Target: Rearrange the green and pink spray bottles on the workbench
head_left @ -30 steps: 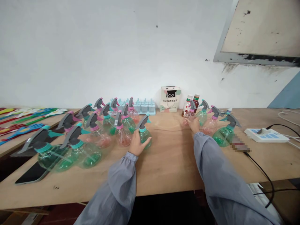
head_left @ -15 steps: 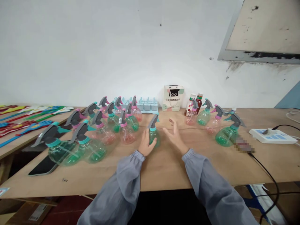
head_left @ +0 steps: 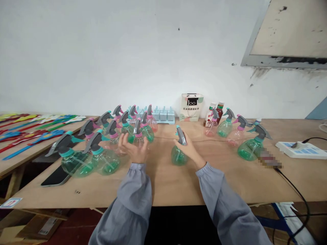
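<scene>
A green spray bottle point(head_left: 178, 157) with a grey and teal trigger head stands at the middle of the table. My right hand point(head_left: 189, 148) is closed around its head and neck from the right side. Over to the left, my left hand point(head_left: 135, 149) is open with its fingers spread and nothing in it. It is in front of a pink spray bottle point(head_left: 138, 134), partly covering it; whether it touches that bottle I cannot tell. Several more green and pink bottles crowd the left, including a large green spray bottle point(head_left: 105, 161) near the phone.
A phone point(head_left: 55, 177) lies at the left under the bottles. Behind are pale blue ice-pop moulds point(head_left: 163, 116), a paper bag point(head_left: 190, 110) and sauce bottles point(head_left: 220, 110). Several spray bottles, a power strip point(head_left: 301, 149) and a black cable point(head_left: 293, 185) are at the right.
My left hand has let go of the middle green spray bottle and moved left, fingers spread. My right hand, open before, has closed on that bottle's head. The view has shifted slightly.
</scene>
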Available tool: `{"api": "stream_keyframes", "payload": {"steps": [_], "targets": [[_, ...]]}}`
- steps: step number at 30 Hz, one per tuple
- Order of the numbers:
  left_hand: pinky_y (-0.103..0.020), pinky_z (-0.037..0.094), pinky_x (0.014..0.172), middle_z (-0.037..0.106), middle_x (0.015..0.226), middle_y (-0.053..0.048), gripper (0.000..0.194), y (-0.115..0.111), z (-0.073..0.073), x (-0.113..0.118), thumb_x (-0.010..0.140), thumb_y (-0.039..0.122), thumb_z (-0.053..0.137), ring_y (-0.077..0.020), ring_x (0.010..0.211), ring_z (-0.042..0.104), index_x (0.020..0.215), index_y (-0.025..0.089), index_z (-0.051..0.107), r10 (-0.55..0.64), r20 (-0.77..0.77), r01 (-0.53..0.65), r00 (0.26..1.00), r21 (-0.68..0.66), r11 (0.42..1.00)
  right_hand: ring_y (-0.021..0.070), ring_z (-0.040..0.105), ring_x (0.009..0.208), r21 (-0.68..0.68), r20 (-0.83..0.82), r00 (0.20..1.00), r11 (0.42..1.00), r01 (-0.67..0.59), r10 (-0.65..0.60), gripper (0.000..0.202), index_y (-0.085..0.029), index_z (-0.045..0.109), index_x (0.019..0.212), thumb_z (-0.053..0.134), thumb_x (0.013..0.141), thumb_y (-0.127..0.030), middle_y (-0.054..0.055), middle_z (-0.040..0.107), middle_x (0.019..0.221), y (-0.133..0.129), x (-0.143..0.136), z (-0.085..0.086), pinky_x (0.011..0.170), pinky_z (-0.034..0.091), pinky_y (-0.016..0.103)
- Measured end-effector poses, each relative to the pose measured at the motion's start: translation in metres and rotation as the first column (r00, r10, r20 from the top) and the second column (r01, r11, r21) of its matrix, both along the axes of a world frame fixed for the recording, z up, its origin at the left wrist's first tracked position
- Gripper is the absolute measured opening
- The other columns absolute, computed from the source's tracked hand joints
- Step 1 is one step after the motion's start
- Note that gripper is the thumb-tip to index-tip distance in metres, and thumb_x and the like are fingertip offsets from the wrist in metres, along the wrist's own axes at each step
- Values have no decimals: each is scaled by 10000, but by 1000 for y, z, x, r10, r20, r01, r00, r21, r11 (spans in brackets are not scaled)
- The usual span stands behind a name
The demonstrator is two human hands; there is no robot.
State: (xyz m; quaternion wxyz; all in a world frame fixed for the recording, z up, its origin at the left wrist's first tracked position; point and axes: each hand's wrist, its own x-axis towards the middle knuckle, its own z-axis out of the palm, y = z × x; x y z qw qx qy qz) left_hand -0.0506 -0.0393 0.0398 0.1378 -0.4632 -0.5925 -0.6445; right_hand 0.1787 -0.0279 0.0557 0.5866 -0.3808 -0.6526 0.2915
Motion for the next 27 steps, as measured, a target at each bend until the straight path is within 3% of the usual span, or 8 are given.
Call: {"api": "stream_keyframes", "payload": {"steps": [2,5,8,10,14,21,27], "targets": [[-673,286,1134,465,1447,-250,840,8,2,-15,751,507,759,-429,1396,402,1405,144,377,36,30,-33,999,-94,995,224,630,1038,-11,-19,1000,1000,-8,8,453,-262,632,1157,731,722,-340,55,677,1118,2,3,1,1002,506,411],[-670,338,1076,582,1324,-213,714,14,-2,-19,756,448,779,-414,1286,502,1324,161,454,-73,6,72,997,-273,959,239,628,1107,-57,-83,996,998,-32,27,402,-282,668,1096,685,698,-327,27,716,1075,2,11,5,1083,461,434],[-638,377,1028,630,1238,-180,552,10,-6,-3,801,434,741,-382,1178,564,1239,172,533,-151,-69,115,986,-370,922,276,653,1146,-119,-227,959,972,-201,171,399,-278,682,1040,649,648,-338,31,751,1019,0,21,12,1095,464,464],[-605,400,993,634,1213,-158,508,3,-8,13,808,461,725,-370,1139,585,1205,188,566,-209,-133,137,969,-413,900,306,680,1130,-175,-347,897,920,-350,275,436,-264,685,1024,617,600,-338,54,766,985,-2,28,15,1029,519,480],[-530,423,938,644,1148,-147,494,-7,-13,41,757,504,739,-361,1103,603,1097,183,579,-308,-181,203,934,-440,875,335,700,1104,-248,-480,811,835,-492,335,536,-238,678,1046,556,532,-335,89,779,986,-8,33,20,924,569,500],[-485,387,980,676,1173,-134,544,0,-28,49,734,519,736,-339,1148,613,1132,208,534,-405,-140,313,904,-429,847,315,714,986,-243,-523,783,822,-515,336,457,-242,655,941,541,508,-331,68,767,891,-6,26,19,815,583,459],[-492,374,985,682,1194,-155,563,3,-29,47,748,531,734,-353,1169,603,1159,203,532,-418,-147,314,897,-455,833,257,706,798,-254,-529,826,892,-374,195,251,-252,570,732,537,487,-291,16,677,648,1,29,18,665,549,345]]}}
